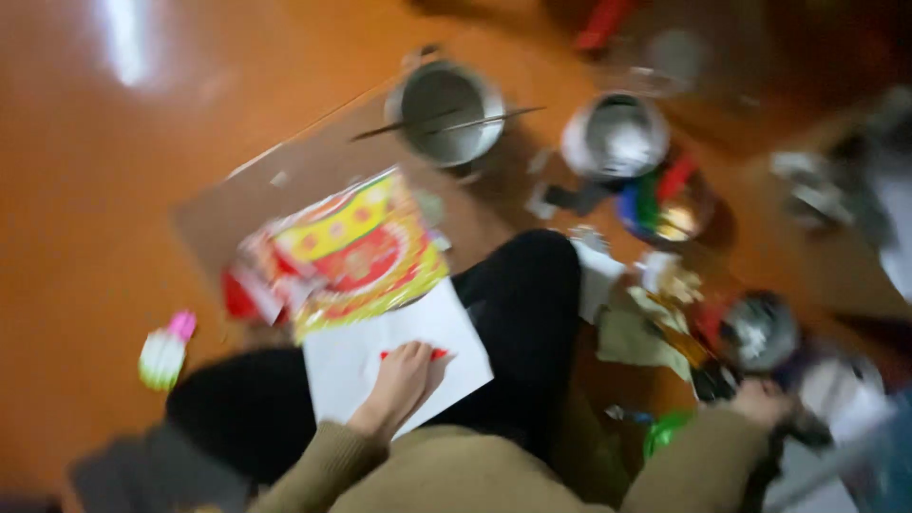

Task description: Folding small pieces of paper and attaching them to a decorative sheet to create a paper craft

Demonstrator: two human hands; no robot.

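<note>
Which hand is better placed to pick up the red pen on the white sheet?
Left. The left hand already rests on the white sheet at the red pen; the right hand is far off among blurred clutter.

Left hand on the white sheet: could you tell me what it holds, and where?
The left hand rests on a small red object lying on the white sheet; blur hides the exact grip.

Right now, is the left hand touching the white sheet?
Touching. The head view shows the left hand resting flat on the white sheet, no gap visible.
</note>
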